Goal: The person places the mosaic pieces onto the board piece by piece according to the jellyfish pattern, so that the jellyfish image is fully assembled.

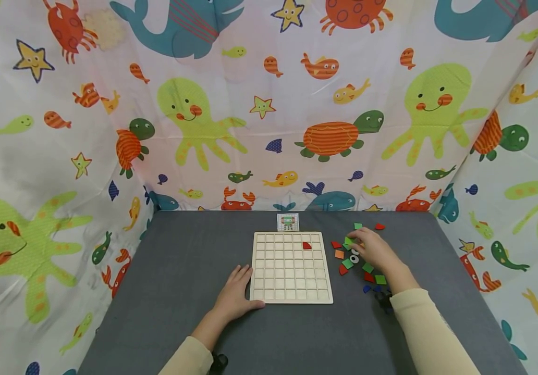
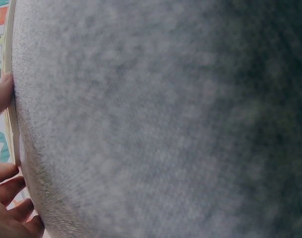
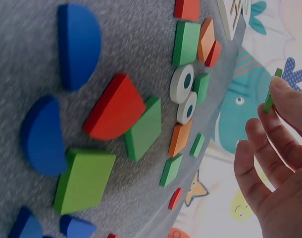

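Observation:
My right hand (image 1: 373, 250) pinches a thin green square piece (image 3: 272, 91) between thumb and index finger, over the loose pieces on the right. The other fingers of that hand are spread apart in the right wrist view. At the near left corner of a pale wooden grid board (image 1: 276, 271), my left hand (image 1: 234, 296) rests with its fingers along the left side and the thumb at the front edge. One red quarter-round piece (image 1: 306, 245) sits in a cell toward the board's upper right.
Several loose pieces lie right of the board: a red quarter-round (image 3: 115, 109), blue half-rounds (image 3: 80, 47), green squares (image 3: 86, 181), orange squares (image 3: 180, 138) and white rings with dark centres (image 3: 182, 83). Behind the board is a small picture card (image 1: 288, 222). A patterned curtain (image 1: 259, 146) surrounds the grey table (image 1: 180, 260).

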A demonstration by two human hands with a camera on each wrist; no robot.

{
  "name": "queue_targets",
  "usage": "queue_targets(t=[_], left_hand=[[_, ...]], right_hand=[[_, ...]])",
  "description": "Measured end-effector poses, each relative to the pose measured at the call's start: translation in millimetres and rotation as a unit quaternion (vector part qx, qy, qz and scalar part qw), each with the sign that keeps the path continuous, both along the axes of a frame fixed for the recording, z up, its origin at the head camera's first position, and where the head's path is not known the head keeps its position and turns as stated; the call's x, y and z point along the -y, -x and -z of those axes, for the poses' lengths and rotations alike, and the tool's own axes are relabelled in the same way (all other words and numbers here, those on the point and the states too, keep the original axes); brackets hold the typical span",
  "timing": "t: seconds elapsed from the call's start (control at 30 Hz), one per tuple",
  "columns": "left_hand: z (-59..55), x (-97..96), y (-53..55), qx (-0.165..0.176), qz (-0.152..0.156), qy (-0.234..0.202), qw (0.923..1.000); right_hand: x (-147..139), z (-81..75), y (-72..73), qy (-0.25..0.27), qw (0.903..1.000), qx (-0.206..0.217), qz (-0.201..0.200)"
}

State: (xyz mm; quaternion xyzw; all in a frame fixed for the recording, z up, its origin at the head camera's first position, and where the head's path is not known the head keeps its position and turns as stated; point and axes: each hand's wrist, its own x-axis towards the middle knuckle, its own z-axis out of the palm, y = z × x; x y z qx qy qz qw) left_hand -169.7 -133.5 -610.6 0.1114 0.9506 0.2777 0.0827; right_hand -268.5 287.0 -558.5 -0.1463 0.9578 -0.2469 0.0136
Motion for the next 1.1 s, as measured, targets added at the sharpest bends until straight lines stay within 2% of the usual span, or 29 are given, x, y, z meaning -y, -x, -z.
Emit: queue_targets(t=[0.17, 0.37, 0.73, 1.1], left_hand=[[0.5, -0.6, 0.5, -0.001, 0.002, -0.002, 1.0000], [3.5, 2.0, 1.3, -0.006, 0.002, 0.000, 1.0000], [4.5, -0.6, 1.2, 0.000, -0.002, 0.004, 1.0000], [4.9, 0.0, -0.1, 0.001, -0.006, -0.004, 1.0000]], right_hand=[[8, -3.1, 3.0, -0.011, 0.9999, 0.002, -0.010], [22, -2.0, 5.9, 0.000, 0.9997, 0.010, -0.023], [45, 0.6, 13.8, 0.002, 0.9997, 0.018, -0.018], [70, 4.4, 21.4, -0.003, 0.9997, 0.005, -0.025]])
